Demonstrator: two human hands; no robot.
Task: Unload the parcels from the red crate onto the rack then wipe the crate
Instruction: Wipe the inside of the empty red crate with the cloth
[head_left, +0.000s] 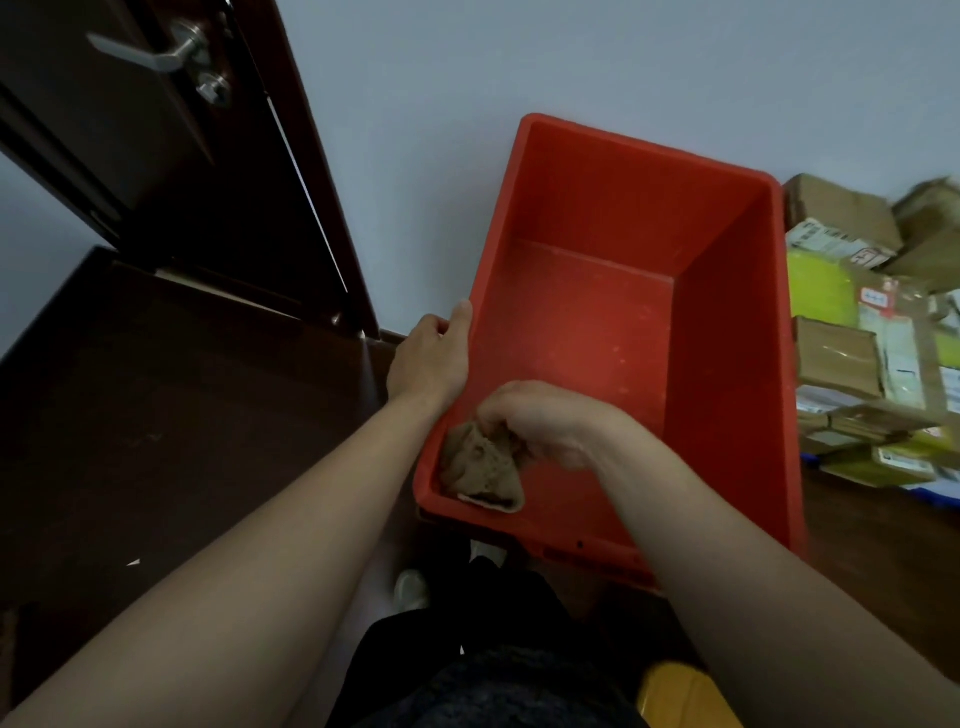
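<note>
- The red crate (727, 338) stands open side up by the pale wall (571, 62), its far rim close to the wall. Nothing but the cloth and the right hand is inside it. Its floor shows faint pale specks.
- The left hand (431, 358) grips the crate's left rim. The thumb lies along the top edge and the fingers curl down the outside.
- The right hand (545, 421) reaches over the crate's near rim and into its near-left corner. Its fingers are bunched around a crumpled brown cloth (480, 467).
- The cloth is pressed against the crate's inner left wall, and its lower edge reaches down toward the near rim.
- The parcels (857, 322) lie in a loose heap just to the right of the crate, outside it. They are brown cardboard boxes, yellow-green bags and white-labelled packets. A blue edge shows beneath the heap, but what carries it is unclear.
- A dark brown door (156, 156) with a silver lever handle (150, 52) is well to the left of the crate.
- A dark wood floor (182, 389) spreads to the left of the crate and in front of it.
- Near the crate's front edge are the person's dark trousers and a white shoe (410, 590).
- Nearer the camera than the crate's front edge, a yellow object (680, 696) is partly hidden by the right forearm.
</note>
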